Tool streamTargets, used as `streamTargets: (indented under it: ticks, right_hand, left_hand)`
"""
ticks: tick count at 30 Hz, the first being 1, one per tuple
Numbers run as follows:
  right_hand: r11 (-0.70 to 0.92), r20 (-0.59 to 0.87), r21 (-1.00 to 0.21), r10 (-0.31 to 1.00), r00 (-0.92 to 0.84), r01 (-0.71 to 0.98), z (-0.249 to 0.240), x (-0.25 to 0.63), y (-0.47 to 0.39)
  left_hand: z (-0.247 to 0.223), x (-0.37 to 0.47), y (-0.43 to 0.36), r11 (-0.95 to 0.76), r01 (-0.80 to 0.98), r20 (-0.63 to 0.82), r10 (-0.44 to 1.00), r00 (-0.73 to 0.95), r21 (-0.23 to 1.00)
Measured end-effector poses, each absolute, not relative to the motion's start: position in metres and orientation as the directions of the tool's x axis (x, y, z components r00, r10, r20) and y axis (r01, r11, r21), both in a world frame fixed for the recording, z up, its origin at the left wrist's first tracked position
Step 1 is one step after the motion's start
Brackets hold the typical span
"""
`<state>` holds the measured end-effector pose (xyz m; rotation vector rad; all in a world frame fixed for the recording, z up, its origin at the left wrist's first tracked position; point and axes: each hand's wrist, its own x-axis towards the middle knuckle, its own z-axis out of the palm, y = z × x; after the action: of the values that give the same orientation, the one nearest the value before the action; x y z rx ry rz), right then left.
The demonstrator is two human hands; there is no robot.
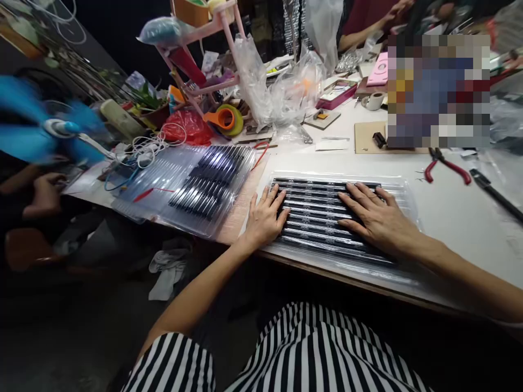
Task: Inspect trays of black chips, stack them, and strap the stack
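Note:
A clear plastic tray [409, 204] lies flat at the table's front edge, with several black, shiny, stick-like pieces [312, 214] in rows across it. My left hand [265, 216] rests on the left ends of the rows, its fingers stretched out. On their right part lies my right hand [370, 218], palm down with the fingers spread. Neither hand grips anything. To the left, a second clear tray [157, 169] holds more black pieces [210, 182] on its right side.
Red-handled pliers [447, 166] and a black tool [496, 193] lie at the right. Behind are a tape dispenser [224, 120], clear plastic bags [281, 98] and a pink rack [229, 38]. A blue fan [61, 128] spins at far left. Other people sit nearby.

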<state>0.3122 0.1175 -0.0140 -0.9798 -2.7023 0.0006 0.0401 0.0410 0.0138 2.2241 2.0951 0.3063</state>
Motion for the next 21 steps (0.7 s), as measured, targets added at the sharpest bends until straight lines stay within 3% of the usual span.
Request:
streamTargets:
  ticks: [3, 9, 12, 16, 21]
  right_hand:
    - [0.77, 0.257, -0.088, 0.63, -0.733, 0.632, -0.012, 0.31, 0.117]
    - [0.769, 0.252, -0.055, 0.628, -0.736, 0.637, -0.015, 0.32, 0.118]
    - [0.718, 0.324, -0.066, 0.673, -0.665, 0.693, -0.023, 0.346, 0.11]
    - [0.725, 0.387, -0.168, 0.672, -0.632, 0.668, -0.022, 0.391, 0.079]
    - [0.708, 0.23, -0.362, 0.698, -0.678, 0.606, -0.019, 0.445, 0.026]
  left_hand:
    - [0.011, 0.039, 0.042, -0.062, 0.976, 0.093, 0.995, 0.044, 0.207]
    - [0.014, 0.011, 0.046, -0.138, 0.906, -0.078, 0.98, 0.184, 0.401]
    - [0.012, -0.003, 0.026, -0.161, 0.831, -0.01, 0.98, 0.197, 0.533]
    - [0.014, -0.008, -0.012, -0.164, 0.775, 0.063, 0.985, 0.159, 0.61]
    - [0.022, -0.015, -0.055, -0.263, 0.783, 0.024, 0.953, 0.303, 0.563]
